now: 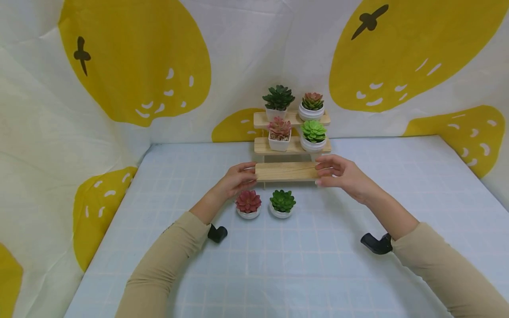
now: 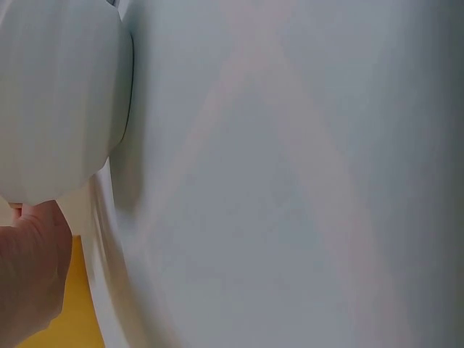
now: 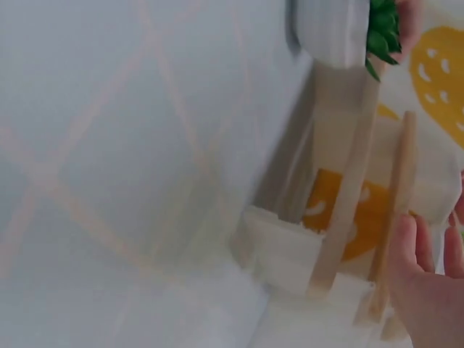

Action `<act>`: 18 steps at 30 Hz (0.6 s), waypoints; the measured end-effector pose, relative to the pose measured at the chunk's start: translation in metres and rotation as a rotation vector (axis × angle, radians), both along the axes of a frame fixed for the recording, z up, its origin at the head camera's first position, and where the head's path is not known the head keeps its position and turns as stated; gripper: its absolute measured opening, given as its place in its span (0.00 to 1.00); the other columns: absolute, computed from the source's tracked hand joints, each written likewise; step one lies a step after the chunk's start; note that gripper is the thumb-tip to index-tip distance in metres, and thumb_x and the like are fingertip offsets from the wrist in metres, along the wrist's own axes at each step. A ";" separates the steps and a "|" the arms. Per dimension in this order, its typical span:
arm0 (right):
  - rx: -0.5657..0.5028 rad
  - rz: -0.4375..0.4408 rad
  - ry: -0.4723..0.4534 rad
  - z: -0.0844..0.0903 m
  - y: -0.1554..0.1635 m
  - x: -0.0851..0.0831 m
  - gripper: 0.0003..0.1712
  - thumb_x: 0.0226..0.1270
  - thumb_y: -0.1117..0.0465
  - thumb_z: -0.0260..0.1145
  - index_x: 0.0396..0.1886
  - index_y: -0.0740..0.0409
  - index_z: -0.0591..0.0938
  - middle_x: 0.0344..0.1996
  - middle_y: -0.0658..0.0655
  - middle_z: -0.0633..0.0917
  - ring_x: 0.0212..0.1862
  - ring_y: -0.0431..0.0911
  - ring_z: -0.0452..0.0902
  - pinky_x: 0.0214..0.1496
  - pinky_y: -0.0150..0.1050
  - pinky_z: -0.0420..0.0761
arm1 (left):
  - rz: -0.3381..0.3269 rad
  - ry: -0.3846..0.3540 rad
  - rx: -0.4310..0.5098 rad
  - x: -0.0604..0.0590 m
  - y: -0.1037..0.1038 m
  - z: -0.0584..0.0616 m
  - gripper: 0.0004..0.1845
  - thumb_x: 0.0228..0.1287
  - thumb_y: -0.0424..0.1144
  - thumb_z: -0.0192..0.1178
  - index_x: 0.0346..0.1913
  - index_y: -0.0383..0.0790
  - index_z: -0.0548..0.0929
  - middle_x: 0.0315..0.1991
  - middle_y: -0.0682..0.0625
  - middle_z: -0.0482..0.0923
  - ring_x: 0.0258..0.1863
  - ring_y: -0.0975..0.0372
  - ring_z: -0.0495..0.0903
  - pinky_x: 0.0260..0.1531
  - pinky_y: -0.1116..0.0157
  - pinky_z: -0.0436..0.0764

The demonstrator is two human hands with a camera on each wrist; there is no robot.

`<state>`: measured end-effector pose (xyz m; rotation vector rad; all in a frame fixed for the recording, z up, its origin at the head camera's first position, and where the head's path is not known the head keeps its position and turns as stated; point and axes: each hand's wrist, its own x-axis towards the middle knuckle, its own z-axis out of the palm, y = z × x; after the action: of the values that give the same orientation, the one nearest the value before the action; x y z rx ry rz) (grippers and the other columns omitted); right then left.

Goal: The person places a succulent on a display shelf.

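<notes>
Pale-grained wood, a flat rectangular plank point(image 1: 286, 171) forming the lowest step of a tiered stand point(image 1: 292, 132), is pinched at its ends between left hand point(image 1: 237, 179) and right hand point(image 1: 338, 173), with two round white-potted succulents point(image 1: 265, 204) just below the left fingers.

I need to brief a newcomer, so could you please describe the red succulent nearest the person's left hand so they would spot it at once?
Start at the three-step wooden stand by the back wall. In front of its bottom step, two small pots sit on the table. The red succulent is the left one, by the left hand; its neighbour is green.
</notes>
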<state>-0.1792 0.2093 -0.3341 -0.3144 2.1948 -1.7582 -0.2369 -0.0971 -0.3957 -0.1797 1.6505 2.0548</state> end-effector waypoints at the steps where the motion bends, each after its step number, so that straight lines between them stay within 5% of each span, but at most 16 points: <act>1: -0.003 0.018 -0.005 -0.003 -0.001 0.001 0.35 0.57 0.69 0.67 0.63 0.67 0.64 0.55 0.68 0.68 0.55 0.56 0.67 0.47 0.32 0.78 | 0.000 0.000 0.000 0.000 0.000 0.000 0.30 0.62 0.21 0.52 0.67 0.35 0.63 0.62 0.38 0.65 0.41 0.61 0.75 0.38 0.70 0.81; 12: 0.018 0.222 -0.055 -0.037 -0.026 0.006 0.43 0.49 0.70 0.72 0.64 0.69 0.63 0.60 0.71 0.67 0.59 0.63 0.65 0.58 0.44 0.73 | 0.002 -0.002 -0.003 0.001 0.000 0.001 0.29 0.62 0.21 0.52 0.67 0.35 0.64 0.63 0.38 0.65 0.42 0.61 0.75 0.41 0.68 0.81; 18: 0.066 0.274 -0.067 -0.051 -0.040 0.007 0.43 0.48 0.69 0.73 0.64 0.67 0.65 0.58 0.67 0.69 0.56 0.58 0.68 0.57 0.50 0.73 | 0.003 -0.002 -0.006 0.002 0.000 0.003 0.29 0.62 0.21 0.52 0.67 0.35 0.63 0.62 0.38 0.65 0.41 0.61 0.75 0.41 0.68 0.81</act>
<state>-0.1726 0.1693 -0.3852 -0.5072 2.0464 -1.5245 -0.2351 -0.0970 -0.3931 -0.1861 1.6560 2.0514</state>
